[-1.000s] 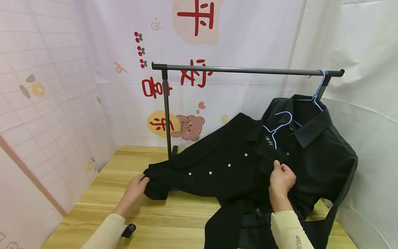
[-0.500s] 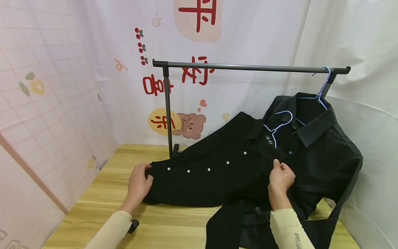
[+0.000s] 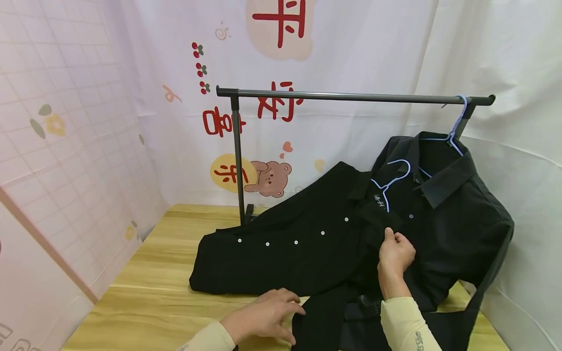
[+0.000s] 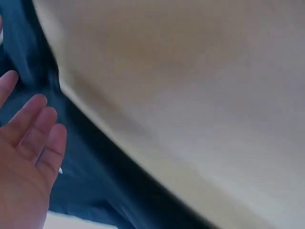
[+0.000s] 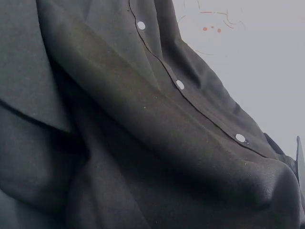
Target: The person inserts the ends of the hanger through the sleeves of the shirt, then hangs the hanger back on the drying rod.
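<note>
A black shirt with white buttons lies sideways over the table, its hem toward the left and its collar toward the right. My right hand pinches the shirt near its collar, just below a thin light-blue hanger whose hook sticks out of the neck. Several buttons and dark folds of this shirt fill the right wrist view. My left hand hovers with spread fingers beside a black sleeve that hangs toward the front. In the left wrist view its fingers overlap the dark cloth and hold nothing.
Behind stands a dark metal garment rack. At its right end a second black shirt hangs on another blue hanger. A small black device sits under the cloth by my right wrist. The wooden table extends left.
My left hand has let go of the shirt's hem at the left and moved right and nearer to the front sleeve. The hem now lies spread flat. My right hand keeps its pinch.
</note>
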`<state>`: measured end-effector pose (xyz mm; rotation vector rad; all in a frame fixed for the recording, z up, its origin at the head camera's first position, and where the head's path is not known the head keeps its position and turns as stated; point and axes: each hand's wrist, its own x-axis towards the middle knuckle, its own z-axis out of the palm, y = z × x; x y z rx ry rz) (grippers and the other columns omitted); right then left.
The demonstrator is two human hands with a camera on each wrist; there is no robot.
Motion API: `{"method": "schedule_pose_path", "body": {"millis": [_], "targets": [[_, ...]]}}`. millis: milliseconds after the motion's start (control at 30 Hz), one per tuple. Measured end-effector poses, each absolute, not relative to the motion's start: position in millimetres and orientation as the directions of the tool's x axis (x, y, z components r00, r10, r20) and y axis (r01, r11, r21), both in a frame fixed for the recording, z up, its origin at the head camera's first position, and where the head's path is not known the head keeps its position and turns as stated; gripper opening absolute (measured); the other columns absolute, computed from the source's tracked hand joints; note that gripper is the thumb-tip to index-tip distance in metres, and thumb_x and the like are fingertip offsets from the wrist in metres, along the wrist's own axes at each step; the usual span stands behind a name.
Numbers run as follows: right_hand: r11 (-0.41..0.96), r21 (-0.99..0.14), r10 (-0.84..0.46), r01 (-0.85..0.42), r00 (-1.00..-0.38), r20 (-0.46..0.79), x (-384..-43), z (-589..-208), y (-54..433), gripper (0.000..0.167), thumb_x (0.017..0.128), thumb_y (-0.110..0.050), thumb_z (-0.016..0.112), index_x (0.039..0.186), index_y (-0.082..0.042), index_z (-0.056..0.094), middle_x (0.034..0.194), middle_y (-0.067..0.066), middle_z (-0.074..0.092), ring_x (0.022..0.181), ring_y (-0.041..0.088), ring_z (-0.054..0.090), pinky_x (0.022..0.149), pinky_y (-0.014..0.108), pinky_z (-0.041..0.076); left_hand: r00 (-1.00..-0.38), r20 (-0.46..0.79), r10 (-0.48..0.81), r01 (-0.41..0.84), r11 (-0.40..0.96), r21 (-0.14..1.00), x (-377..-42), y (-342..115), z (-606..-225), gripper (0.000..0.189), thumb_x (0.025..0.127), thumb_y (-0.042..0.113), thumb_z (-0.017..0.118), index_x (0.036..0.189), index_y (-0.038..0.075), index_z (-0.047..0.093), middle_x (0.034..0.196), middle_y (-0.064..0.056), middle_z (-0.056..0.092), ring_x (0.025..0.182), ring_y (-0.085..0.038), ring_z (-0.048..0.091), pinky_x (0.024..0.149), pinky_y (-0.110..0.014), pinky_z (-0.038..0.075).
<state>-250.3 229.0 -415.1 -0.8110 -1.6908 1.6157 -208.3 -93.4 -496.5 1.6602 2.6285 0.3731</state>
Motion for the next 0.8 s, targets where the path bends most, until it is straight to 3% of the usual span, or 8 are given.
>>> {"method": "schedule_pose_path", "body": {"millis": [133, 200, 267, 467, 533, 600, 733, 800], "targets": [[0.061, -0.998, 0.800, -0.012, -0.597, 0.056, -248, -417, 230, 0.049, 0.098, -0.028, 0.064, 0.055, -0.013, 0.046, 0.057, -0.004, 0.031, 0.053, 0.015, 0.035, 0.048, 0.028, 0.028, -0.336, -0.023, 0.942, 0.925, 0.334, 0.178, -197, -82, -504, 0.053, 0.089, 0.043, 0.073, 0.139, 0.035, 0.057, 0.142, 0.004, 0.046, 0.130, -0.010, 0.042, 0.100, -0.026, 0.041], [0.072, -0.997, 0.800, -0.021, -0.596, 0.071, -248, -417, 230, 0.050, 0.098, -0.027, 0.064, 0.054, -0.013, 0.044, 0.056, -0.005, 0.030, 0.051, 0.014, 0.034, 0.048, 0.028, 0.028, -0.317, -0.052, 0.947, 0.934, 0.321, 0.154, -194, -80, -505, 0.052, 0.090, 0.032, 0.074, 0.139, 0.038, 0.057, 0.144, 0.004, 0.044, 0.131, -0.010, 0.041, 0.101, -0.025, 0.040], [0.083, -0.996, 0.800, -0.022, -0.595, 0.079, -247, -417, 230, 0.051, 0.098, -0.026, 0.063, 0.054, -0.013, 0.043, 0.055, -0.005, 0.030, 0.050, 0.014, 0.033, 0.047, 0.028, 0.028, -0.308, -0.059, 0.950, 0.940, 0.313, 0.139, -193, -79, -504, 0.048, 0.090, 0.032, 0.074, 0.136, 0.037, 0.060, 0.143, 0.005, 0.045, 0.128, -0.009, 0.042, 0.099, -0.023, 0.041], [0.091, -0.996, 0.796, -0.017, -0.600, 0.084, -246, -419, 231, 0.051, 0.099, -0.028, 0.063, 0.055, -0.012, 0.043, 0.055, -0.005, 0.030, 0.051, 0.015, 0.033, 0.049, 0.028, 0.029, -0.293, 0.005, 0.956, 0.956, 0.293, -0.003, -196, -77, -496, 0.022, 0.083, 0.032, 0.079, 0.104, 0.037, 0.074, 0.109, 0.015, 0.056, 0.095, 0.001, 0.050, 0.072, -0.015, 0.037], [0.088, -0.996, 0.798, -0.017, -0.597, 0.081, -246, -419, 232, 0.050, 0.099, -0.028, 0.063, 0.055, -0.012, 0.043, 0.056, -0.004, 0.030, 0.050, 0.015, 0.033, 0.048, 0.028, 0.028, -0.313, 0.060, 0.948, 0.949, 0.315, -0.026, -200, -82, -490, 0.020, 0.081, 0.024, 0.079, 0.097, 0.035, 0.075, 0.101, 0.014, 0.056, 0.089, 0.000, 0.051, 0.068, -0.015, 0.035], [0.082, -0.997, 0.799, -0.013, -0.597, 0.073, -246, -419, 232, 0.050, 0.099, -0.028, 0.063, 0.055, -0.012, 0.043, 0.056, -0.004, 0.030, 0.050, 0.015, 0.033, 0.048, 0.028, 0.028, -0.372, 0.115, 0.921, 0.928, 0.370, 0.037, -208, -95, -483, 0.022, 0.079, 0.016, 0.076, 0.094, 0.032, 0.075, 0.101, 0.012, 0.058, 0.088, -0.001, 0.053, 0.069, -0.016, 0.039], [0.076, -0.997, 0.801, -0.009, -0.594, 0.066, -244, -417, 233, 0.051, 0.099, -0.028, 0.063, 0.055, -0.013, 0.043, 0.056, -0.004, 0.030, 0.050, 0.015, 0.033, 0.048, 0.028, 0.028, -0.526, 0.214, 0.823, 0.833, 0.448, 0.324, -227, -141, -466, 0.025, 0.078, 0.005, 0.069, 0.092, 0.024, 0.073, 0.107, 0.007, 0.059, 0.094, -0.006, 0.056, 0.081, -0.024, 0.048], [0.068, -0.998, 0.801, -0.009, -0.596, 0.060, -243, -416, 235, 0.050, 0.099, -0.028, 0.062, 0.055, -0.013, 0.044, 0.056, -0.004, 0.030, 0.051, 0.015, 0.034, 0.048, 0.028, 0.028, -0.583, 0.262, 0.769, 0.783, 0.445, 0.435, -237, -170, -459, 0.028, 0.077, -0.001, 0.067, 0.090, 0.023, 0.072, 0.107, 0.004, 0.059, 0.093, -0.009, 0.056, 0.081, -0.026, 0.049]]}}
